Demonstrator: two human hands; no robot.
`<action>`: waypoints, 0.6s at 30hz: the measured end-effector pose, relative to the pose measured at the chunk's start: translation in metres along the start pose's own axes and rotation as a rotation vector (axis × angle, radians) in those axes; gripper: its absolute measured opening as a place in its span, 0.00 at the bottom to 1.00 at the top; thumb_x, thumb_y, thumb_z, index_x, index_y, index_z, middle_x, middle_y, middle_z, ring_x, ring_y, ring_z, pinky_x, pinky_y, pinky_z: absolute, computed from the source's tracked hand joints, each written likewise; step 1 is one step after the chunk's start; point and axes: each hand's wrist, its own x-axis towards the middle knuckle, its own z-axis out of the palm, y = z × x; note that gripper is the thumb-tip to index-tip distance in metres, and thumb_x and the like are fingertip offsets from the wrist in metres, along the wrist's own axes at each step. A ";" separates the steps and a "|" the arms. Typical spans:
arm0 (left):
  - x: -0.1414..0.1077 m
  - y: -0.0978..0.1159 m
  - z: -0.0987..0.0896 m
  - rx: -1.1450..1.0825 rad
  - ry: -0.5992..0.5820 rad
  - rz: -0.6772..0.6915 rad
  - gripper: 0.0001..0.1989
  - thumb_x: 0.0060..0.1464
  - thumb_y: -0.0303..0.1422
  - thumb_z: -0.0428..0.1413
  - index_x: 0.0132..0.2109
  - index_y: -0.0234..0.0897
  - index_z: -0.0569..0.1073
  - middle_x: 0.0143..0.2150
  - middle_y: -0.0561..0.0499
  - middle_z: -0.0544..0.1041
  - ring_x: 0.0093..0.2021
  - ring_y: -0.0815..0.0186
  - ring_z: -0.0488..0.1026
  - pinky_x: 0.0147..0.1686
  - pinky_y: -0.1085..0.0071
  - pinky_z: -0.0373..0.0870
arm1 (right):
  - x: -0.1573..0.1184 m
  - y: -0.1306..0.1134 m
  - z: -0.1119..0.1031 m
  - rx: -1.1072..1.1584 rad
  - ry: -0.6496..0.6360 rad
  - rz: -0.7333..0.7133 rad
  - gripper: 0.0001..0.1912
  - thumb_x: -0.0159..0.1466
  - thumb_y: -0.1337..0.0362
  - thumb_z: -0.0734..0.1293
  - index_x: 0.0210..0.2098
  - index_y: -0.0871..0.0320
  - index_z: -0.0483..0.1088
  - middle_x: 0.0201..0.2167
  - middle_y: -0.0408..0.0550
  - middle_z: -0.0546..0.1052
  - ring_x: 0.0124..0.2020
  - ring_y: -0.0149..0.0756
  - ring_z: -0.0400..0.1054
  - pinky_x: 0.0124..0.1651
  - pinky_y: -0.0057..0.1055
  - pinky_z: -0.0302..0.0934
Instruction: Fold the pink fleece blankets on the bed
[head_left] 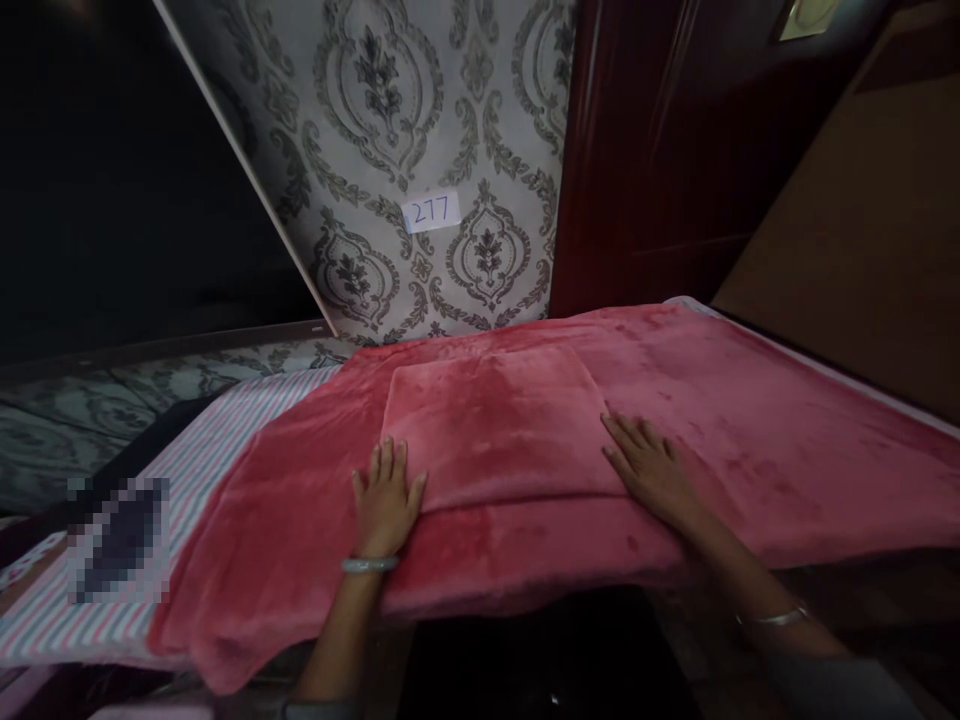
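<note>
A square of pink plush cloth point(499, 425), perhaps folded, lies flat on a larger pink plush blanket point(795, 440) of the same colour. At its near left corner my left hand point(385, 505) rests palm down, fingers spread, with a pale bangle on the wrist. My right hand point(651, 468) lies flat by the right edge of the square, fingers stretched out and slightly apart. Neither hand grips anything. The blanket's near edge hangs down in front, and its left corner droops lowest.
Under the blanket on the left shows a striped sheet point(225, 440). A large dark screen point(142, 190) stands at the back left. Behind are a patterned wall point(487, 120) with a paper label point(431, 211) reading 277, a dark red door point(660, 150) and a brown panel point(870, 220).
</note>
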 end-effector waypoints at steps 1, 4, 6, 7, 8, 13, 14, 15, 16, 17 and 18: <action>-0.003 -0.001 -0.001 -0.011 0.001 -0.027 0.30 0.67 0.42 0.40 0.72 0.37 0.53 0.75 0.41 0.47 0.74 0.51 0.45 0.67 0.39 0.50 | -0.002 -0.001 -0.004 -0.006 0.031 0.011 0.30 0.72 0.53 0.48 0.71 0.50 0.53 0.71 0.52 0.56 0.71 0.55 0.47 0.64 0.61 0.50; -0.008 0.010 -0.009 -0.033 0.091 -0.073 0.29 0.67 0.43 0.42 0.70 0.35 0.59 0.75 0.38 0.49 0.74 0.46 0.44 0.66 0.37 0.51 | -0.001 -0.028 -0.019 0.006 0.166 -0.039 0.30 0.72 0.55 0.50 0.70 0.56 0.57 0.69 0.57 0.58 0.70 0.56 0.47 0.66 0.59 0.48; -0.008 0.030 -0.017 -0.061 0.149 0.007 0.29 0.66 0.42 0.43 0.69 0.34 0.60 0.74 0.37 0.50 0.74 0.47 0.44 0.67 0.38 0.50 | 0.001 -0.062 -0.027 0.042 0.195 -0.160 0.30 0.72 0.57 0.51 0.70 0.57 0.56 0.70 0.56 0.58 0.71 0.54 0.46 0.67 0.58 0.46; -0.009 0.043 -0.021 -0.082 0.154 0.092 0.29 0.66 0.42 0.44 0.70 0.35 0.59 0.74 0.38 0.50 0.74 0.48 0.43 0.68 0.39 0.49 | 0.002 -0.081 -0.029 0.059 0.178 -0.239 0.29 0.71 0.58 0.51 0.71 0.55 0.55 0.70 0.54 0.57 0.71 0.52 0.46 0.67 0.57 0.46; -0.009 0.056 -0.023 -0.105 0.145 0.193 0.29 0.66 0.41 0.44 0.71 0.38 0.57 0.75 0.41 0.50 0.75 0.50 0.43 0.68 0.40 0.48 | 0.002 -0.099 -0.030 0.072 0.147 -0.307 0.29 0.71 0.59 0.52 0.71 0.53 0.54 0.71 0.52 0.55 0.72 0.50 0.44 0.68 0.56 0.45; -0.016 0.093 -0.012 -0.132 0.046 0.445 0.31 0.65 0.43 0.47 0.72 0.47 0.52 0.75 0.46 0.48 0.75 0.52 0.42 0.69 0.37 0.43 | -0.005 -0.144 -0.010 0.061 0.015 -0.455 0.28 0.72 0.58 0.54 0.70 0.52 0.57 0.72 0.49 0.53 0.72 0.47 0.43 0.69 0.56 0.42; -0.017 0.094 -0.007 -0.129 0.032 0.449 0.31 0.65 0.43 0.47 0.72 0.47 0.52 0.75 0.46 0.49 0.75 0.52 0.42 0.68 0.36 0.43 | -0.008 -0.143 -0.006 0.061 0.015 -0.469 0.27 0.72 0.58 0.55 0.69 0.52 0.57 0.72 0.49 0.54 0.72 0.47 0.43 0.69 0.56 0.41; -0.019 0.092 -0.003 -0.125 0.025 0.456 0.31 0.65 0.44 0.48 0.72 0.46 0.52 0.75 0.45 0.49 0.75 0.51 0.42 0.68 0.35 0.43 | -0.010 -0.140 -0.002 0.063 0.022 -0.477 0.27 0.72 0.57 0.55 0.69 0.52 0.57 0.72 0.48 0.54 0.72 0.47 0.43 0.70 0.55 0.41; -0.020 0.090 0.000 -0.121 0.027 0.464 0.32 0.65 0.44 0.48 0.72 0.45 0.52 0.75 0.45 0.49 0.75 0.51 0.42 0.68 0.35 0.43 | -0.013 -0.136 0.001 0.067 0.033 -0.480 0.27 0.72 0.57 0.56 0.70 0.51 0.57 0.72 0.47 0.53 0.72 0.46 0.42 0.70 0.55 0.40; -0.021 0.088 0.003 -0.118 0.035 0.472 0.32 0.65 0.44 0.48 0.72 0.45 0.52 0.75 0.44 0.48 0.75 0.51 0.42 0.68 0.35 0.43 | -0.015 -0.133 0.003 0.068 0.044 -0.480 0.28 0.72 0.57 0.56 0.70 0.51 0.57 0.72 0.47 0.53 0.72 0.46 0.42 0.70 0.55 0.40; -0.022 0.086 0.005 -0.115 0.049 0.478 0.32 0.65 0.44 0.48 0.72 0.45 0.52 0.75 0.45 0.48 0.75 0.51 0.42 0.68 0.35 0.44 | -0.017 -0.131 0.003 0.068 0.053 -0.480 0.28 0.72 0.57 0.56 0.70 0.51 0.56 0.72 0.47 0.53 0.72 0.46 0.42 0.70 0.55 0.40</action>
